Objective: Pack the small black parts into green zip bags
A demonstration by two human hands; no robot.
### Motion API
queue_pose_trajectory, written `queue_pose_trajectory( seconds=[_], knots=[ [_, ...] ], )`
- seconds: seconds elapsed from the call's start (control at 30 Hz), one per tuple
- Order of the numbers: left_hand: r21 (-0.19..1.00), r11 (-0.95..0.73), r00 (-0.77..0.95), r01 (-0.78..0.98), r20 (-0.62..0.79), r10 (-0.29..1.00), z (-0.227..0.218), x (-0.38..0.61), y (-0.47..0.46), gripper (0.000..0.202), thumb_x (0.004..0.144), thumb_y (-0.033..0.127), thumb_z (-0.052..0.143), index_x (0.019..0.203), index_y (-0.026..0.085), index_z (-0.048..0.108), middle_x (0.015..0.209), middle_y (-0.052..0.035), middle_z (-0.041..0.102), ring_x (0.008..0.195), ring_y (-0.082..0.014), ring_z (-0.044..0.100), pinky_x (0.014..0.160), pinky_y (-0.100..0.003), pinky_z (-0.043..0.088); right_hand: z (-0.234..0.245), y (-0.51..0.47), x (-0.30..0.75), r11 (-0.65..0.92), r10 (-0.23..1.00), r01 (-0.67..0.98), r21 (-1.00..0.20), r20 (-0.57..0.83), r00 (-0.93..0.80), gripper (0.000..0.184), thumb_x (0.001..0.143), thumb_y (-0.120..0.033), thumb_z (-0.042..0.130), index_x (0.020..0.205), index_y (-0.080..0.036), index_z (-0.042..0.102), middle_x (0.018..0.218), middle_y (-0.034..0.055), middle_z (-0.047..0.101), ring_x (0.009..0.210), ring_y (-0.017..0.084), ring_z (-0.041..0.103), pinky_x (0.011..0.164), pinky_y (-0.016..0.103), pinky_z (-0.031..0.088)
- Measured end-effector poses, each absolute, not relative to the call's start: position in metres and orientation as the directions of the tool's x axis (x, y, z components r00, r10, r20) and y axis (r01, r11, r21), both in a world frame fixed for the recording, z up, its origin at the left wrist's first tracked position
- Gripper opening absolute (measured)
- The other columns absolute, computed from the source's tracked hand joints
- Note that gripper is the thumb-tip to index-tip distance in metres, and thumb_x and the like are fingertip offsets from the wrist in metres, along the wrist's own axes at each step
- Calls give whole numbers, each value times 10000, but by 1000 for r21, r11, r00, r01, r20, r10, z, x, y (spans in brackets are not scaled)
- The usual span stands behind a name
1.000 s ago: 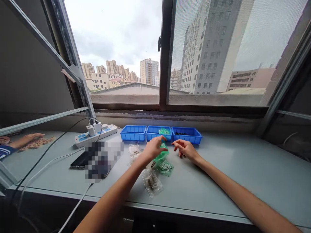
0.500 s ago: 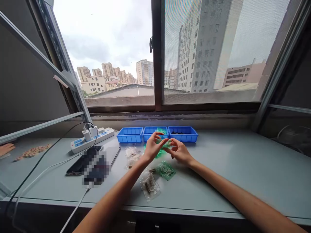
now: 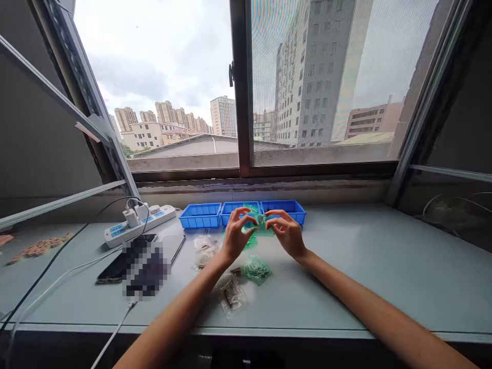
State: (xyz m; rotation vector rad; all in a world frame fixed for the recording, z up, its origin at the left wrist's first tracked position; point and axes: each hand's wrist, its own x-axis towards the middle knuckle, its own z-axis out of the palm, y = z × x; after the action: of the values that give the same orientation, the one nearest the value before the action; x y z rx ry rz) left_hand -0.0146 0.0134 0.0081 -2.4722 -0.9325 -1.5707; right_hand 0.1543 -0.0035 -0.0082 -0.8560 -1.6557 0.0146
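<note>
Both hands pinch one small green plastic bag point(image 3: 258, 223) and hold it above the table in front of the blue bins. My left hand point(image 3: 235, 237) grips its left edge and my right hand point(image 3: 286, 233) its right edge, fingers closed on the film. A second green bag point(image 3: 257, 268) with small parts lies on the table just below the hands. A clear bag point(image 3: 229, 293) of dark parts lies nearer me, and another clear bag point(image 3: 203, 247) lies to the left.
Three blue bins point(image 3: 200, 215) stand in a row under the window; the right bin point(image 3: 294, 207) holds small dark parts. A white power strip point(image 3: 140, 223) with chargers, a phone point(image 3: 115, 266) and cables lie at the left on the grey table point(image 3: 365, 271).
My left hand lifted the green bag off the table, my right hand came across and took its other edge, and both raised it toward the bins. The view shifted slightly right.
</note>
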Motion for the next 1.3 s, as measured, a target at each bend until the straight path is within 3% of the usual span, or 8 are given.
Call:
queue_pose_trajectory(
  seconds=[0.2,0.33,0.47,0.6,0.83,1.0,1.17,1.3],
  knots=[
    [266,-802,298,534,829,473,5,-16,14,94,744,166,653,818,216,625,1000,-45,595,944,-198,571,813,-350,483,-13,1,153,670,668,403,-624,743,39,242,802,-388,528,662,-201,593,843,48,687,412,86,512,419,235,422],
    [514,-712,207,478,722,660,4,-18,20,125,730,299,660,681,191,619,779,-33,640,771,-186,606,710,-313,487,-15,3,146,514,832,270,-814,550,72,415,685,-555,597,884,-191,588,694,25,655,322,92,460,318,238,368],
    [799,-503,187,328,467,864,5,-21,26,223,683,386,659,639,174,608,639,-28,654,637,-177,620,612,-278,469,-14,3,140,405,909,161,-900,415,33,551,659,-549,595,1047,-163,537,613,-1,635,306,92,436,321,242,372],
    [867,-429,-11,254,446,895,13,-32,32,216,689,376,631,773,182,582,695,-36,685,700,-198,649,625,-279,457,-14,4,140,378,923,104,-920,383,43,516,678,-521,544,1048,-163,520,597,-17,626,303,83,426,331,238,370],
    [777,-340,-344,531,563,751,28,-61,45,332,735,265,587,1050,187,515,679,-16,668,707,-207,649,689,-301,451,-14,4,137,382,924,156,-911,374,-79,311,716,-401,508,928,-180,558,586,-18,616,300,75,408,312,219,346],
    [608,-242,-247,756,608,754,31,-63,56,499,779,226,532,1255,153,401,750,-29,672,778,-222,642,733,-320,432,-14,2,136,427,901,239,-872,388,-193,216,737,-319,502,890,-183,572,614,-15,619,331,72,437,325,200,332],
    [341,-198,-36,919,574,818,36,-56,67,225,788,205,490,963,200,632,732,-46,668,887,-242,595,847,-381,361,-14,4,136,411,906,249,-877,361,-223,192,741,-294,507,884,-183,571,616,-18,617,327,72,439,313,197,338],
    [232,-239,75,943,553,830,39,-54,72,198,761,183,488,820,225,672,688,-38,662,867,-240,575,842,-382,355,-15,7,136,404,907,252,-879,349,-236,186,739,-282,513,878,-176,576,614,-16,615,333,71,445,307,190,339]
  ],
)
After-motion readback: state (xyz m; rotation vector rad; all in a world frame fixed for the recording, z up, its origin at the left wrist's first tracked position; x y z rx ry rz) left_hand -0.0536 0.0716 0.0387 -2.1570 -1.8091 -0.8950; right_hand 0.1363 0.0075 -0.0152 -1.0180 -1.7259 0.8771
